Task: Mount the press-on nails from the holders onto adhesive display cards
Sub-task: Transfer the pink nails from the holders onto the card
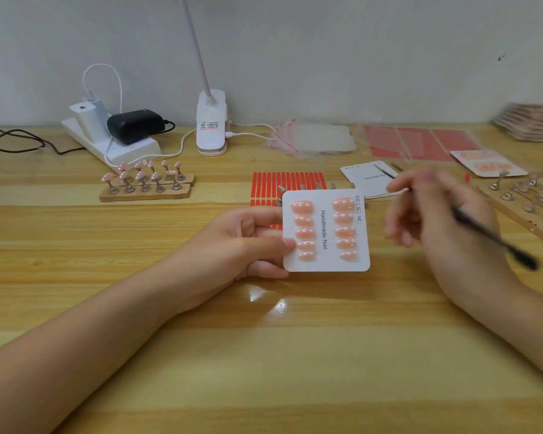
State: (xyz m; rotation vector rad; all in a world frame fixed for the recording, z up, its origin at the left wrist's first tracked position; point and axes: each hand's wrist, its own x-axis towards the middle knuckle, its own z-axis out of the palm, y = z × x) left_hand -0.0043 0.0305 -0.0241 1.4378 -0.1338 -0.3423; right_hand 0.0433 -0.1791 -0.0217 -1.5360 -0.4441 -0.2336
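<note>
Surface: striped wooden table [264,355], pale wall behind.
Card: display card [326,230], ten pink nails, pinched at its left edge by left hand [248,242].
Right hand [445,220]: blurred, holding dark tool [496,239].
Back left: nail holders [146,181], power strip [113,142], lamp base [211,123].
Behind card: red adhesive strips [287,183].

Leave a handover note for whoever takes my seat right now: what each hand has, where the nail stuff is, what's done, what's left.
Left hand grips the filled display card by its left edge, above the table: ten pink nails, two columns of five.
Right hand holds a thin dark tool; it is motion-blurred.
Done: this card looks full. Another filled card lies far right.
Left: the wooden holder on the left carries pink nails on stands. A blank card lies behind the held one, red adhesive strips beside it.
The stands at far right look mostly bare, though blurred.
</note>
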